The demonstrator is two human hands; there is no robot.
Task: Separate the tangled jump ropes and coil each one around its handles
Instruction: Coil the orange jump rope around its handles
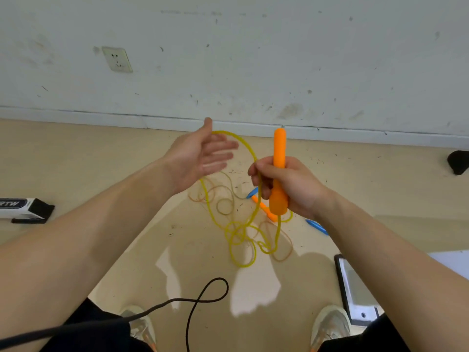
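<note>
An upright orange plastic jump-rope handle point(278, 171) is gripped in the closed right hand point(284, 186), its rounded top standing clear above the fist and its wider base showing below; the middle of the handle is covered by the fingers. The left hand point(200, 158) is held open, palm turned inward, with the fingers spread and blurred by motion. A thin yellow plastic jump rope point(238, 232) is draped over it near the thumb, though the exact point of contact is hard to make out. From there the rope arcs across to the right hand, passes behind its fingers, and hangs down into a pile of loops on the beige floor point(76, 153).

A fainter, brownish rope point(223, 199) is seen mixed among those loops; where one rope ends and the other begins cannot be told. A second orange handle point(265, 209) lies on the floor, partly hidden behind the right hand. Two blue handles point(317, 226) are only partly visible, one peeking out by the knuckles, the other cut off by the right forearm.

A black cable point(203, 298) loops across the foreground. At the bottom edge, two pale shoes point(330, 326) are cropped. A white-and-black box point(22, 208) is cut off at the left edge, and a dark-framed flat panel point(355, 295) is partly covered by the right arm.
</note>
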